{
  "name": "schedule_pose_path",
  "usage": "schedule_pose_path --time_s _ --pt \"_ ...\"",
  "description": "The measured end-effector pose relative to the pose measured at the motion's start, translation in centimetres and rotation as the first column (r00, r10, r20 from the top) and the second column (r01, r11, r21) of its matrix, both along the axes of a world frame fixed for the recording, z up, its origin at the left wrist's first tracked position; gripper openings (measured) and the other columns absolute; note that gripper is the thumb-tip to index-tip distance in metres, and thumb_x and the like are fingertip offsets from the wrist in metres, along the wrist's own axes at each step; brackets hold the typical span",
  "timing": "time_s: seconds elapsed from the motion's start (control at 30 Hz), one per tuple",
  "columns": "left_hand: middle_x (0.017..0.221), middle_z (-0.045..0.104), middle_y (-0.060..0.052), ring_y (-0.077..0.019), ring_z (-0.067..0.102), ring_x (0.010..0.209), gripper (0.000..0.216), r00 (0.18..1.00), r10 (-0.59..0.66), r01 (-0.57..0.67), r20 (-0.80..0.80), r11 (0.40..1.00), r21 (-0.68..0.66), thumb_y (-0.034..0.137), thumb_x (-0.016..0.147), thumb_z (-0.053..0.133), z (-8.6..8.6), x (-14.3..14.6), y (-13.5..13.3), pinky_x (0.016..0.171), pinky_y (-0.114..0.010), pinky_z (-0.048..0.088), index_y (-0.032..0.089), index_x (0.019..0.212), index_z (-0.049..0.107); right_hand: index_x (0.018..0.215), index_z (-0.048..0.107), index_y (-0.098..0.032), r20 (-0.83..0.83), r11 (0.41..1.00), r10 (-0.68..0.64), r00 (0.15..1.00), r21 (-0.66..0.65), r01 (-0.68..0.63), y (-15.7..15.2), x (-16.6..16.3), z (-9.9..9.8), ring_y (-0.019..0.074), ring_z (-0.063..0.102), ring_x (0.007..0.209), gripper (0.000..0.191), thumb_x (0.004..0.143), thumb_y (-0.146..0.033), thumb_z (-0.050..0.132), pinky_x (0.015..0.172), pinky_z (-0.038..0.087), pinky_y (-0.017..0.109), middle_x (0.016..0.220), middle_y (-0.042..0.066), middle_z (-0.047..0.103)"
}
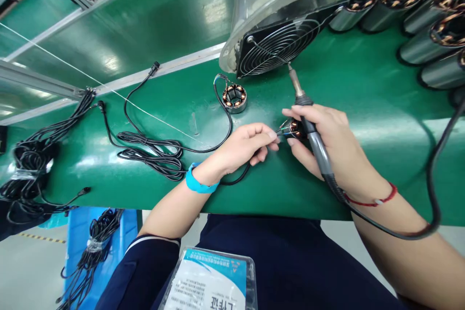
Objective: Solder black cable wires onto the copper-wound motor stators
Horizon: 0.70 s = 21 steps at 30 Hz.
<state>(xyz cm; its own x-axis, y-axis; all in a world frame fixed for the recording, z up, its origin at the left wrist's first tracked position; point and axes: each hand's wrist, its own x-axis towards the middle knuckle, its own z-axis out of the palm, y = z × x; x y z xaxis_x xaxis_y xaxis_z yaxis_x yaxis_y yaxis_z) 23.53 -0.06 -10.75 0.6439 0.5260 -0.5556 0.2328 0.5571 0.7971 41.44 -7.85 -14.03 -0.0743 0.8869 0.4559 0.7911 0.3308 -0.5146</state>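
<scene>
My right hand [329,140] is closed round a soldering iron [315,138], its tip pointing up and away near the fan grille. The same hand's thumb and fingers reach round a small copper-wound motor stator [297,128], which the iron partly covers. My left hand [250,143] pinches the thin wire ends of a black cable [236,180] just left of that stator. Another stator [234,98], with a cable joined to it, lies on the green bench behind my left hand. Two coiled cables [156,152] rest to the left.
A fume hood with a fan [279,48] stands at the back. Several larger stators [385,5] fill the right rear. Bundled cables [31,160] lie far left, and more hang over a blue bin [125,232]. The iron's cord [434,179] loops at right.
</scene>
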Motion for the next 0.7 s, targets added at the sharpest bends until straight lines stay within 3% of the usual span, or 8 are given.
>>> schedule_pose_path --time_s 0.1,0.17,0.47,0.57,0.7 --pt "0.059 0.055 0.005 -0.0003 0.037 0.043 0.020 0.987 0.162 -0.162 0.019 0.987 -0.005 0.022 0.088 0.060 0.07 -0.07 0.33 0.040 -0.014 0.023 0.014 0.070 0.056 0.135 0.043 -0.027 0.022 0.999 0.006 1.000 0.032 -0.006 0.15 -0.15 0.11 0.0271 0.066 0.099 0.054 0.084 -0.023 0.061 0.087 0.050 0.048 0.106 0.006 0.072" --pt "0.056 0.052 0.006 -0.0004 0.036 0.044 0.018 0.979 0.202 -0.202 0.024 0.979 -0.006 0.018 0.081 0.066 -0.05 -0.16 0.40 0.042 -0.015 0.022 0.014 0.066 0.057 0.136 0.041 -0.029 0.013 0.999 0.021 1.000 0.038 -0.022 -0.04 -0.27 0.30 0.0258 0.066 0.094 0.055 0.085 -0.024 0.062 0.084 0.050 0.047 0.103 0.004 0.072" --pt "0.060 0.061 0.004 -0.0046 0.050 0.057 0.021 0.985 0.167 -0.170 0.035 0.982 0.084 0.023 0.065 0.084 -0.56 0.69 0.15 0.060 -0.020 0.040 0.013 0.068 0.066 0.142 0.040 -0.030 -0.057 0.996 0.028 0.998 0.092 -0.023 -0.78 -0.10 0.30 0.0273 0.064 0.101 0.063 0.084 -0.019 0.062 0.083 0.050 0.046 0.112 0.005 0.072" --pt "0.059 0.058 0.005 -0.0038 0.044 0.053 0.018 0.986 0.167 -0.168 0.019 0.980 0.111 0.022 0.071 0.081 -0.47 0.70 0.01 0.054 -0.020 0.034 0.014 0.071 0.065 0.143 0.039 -0.030 -0.047 0.990 0.047 0.998 0.134 -0.041 -0.68 -0.28 0.13 0.0273 0.064 0.099 0.066 0.082 -0.017 0.063 0.080 0.051 0.045 0.112 0.005 0.072" --pt "0.051 0.043 0.009 -0.0018 0.030 0.045 0.018 0.992 0.128 -0.127 -0.002 0.987 0.097 0.018 0.078 0.072 -0.10 0.14 -0.03 0.046 -0.019 0.022 0.014 0.065 0.059 0.144 0.039 -0.028 -0.038 0.985 0.032 0.999 0.172 -0.025 -0.61 -0.54 -0.15 0.0272 0.064 0.101 0.068 0.082 -0.019 0.064 0.082 0.052 0.045 0.114 0.006 0.071"
